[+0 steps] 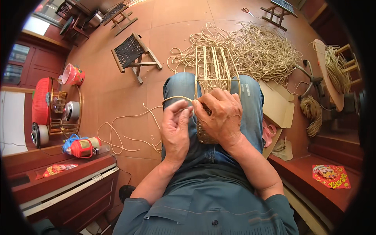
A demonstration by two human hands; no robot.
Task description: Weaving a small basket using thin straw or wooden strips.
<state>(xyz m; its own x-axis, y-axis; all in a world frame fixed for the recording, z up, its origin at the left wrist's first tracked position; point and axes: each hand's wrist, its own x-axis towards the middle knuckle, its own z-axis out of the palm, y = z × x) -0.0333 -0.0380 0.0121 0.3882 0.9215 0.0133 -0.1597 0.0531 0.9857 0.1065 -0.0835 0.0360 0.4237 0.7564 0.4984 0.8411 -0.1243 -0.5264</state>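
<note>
A narrow woven frame [208, 133], like a long basket with bare upright cords at its far end, lies lengthwise between my thighs. My right hand [222, 113] rests over its middle, thumb and forefinger pinched on a straw-coloured cord [178, 97] at the frame's left side. Just left of it is my left hand [175, 131], fingers curled and thumb drawn close; what lies between them is hidden. From the right fingertips, the cord arcs left above my left hand. Loose cord [113, 131] trails on the floor to the left.
Beyond my knees lies a large tangled heap of cord [266, 51]. A folding stool [135, 55] stands ahead left; scissors [250, 12] lie far off. On my right are a cardboard box [277, 102] and a coiled hank [312, 113]. Flasks [84, 147] sit on the left-hand ledge.
</note>
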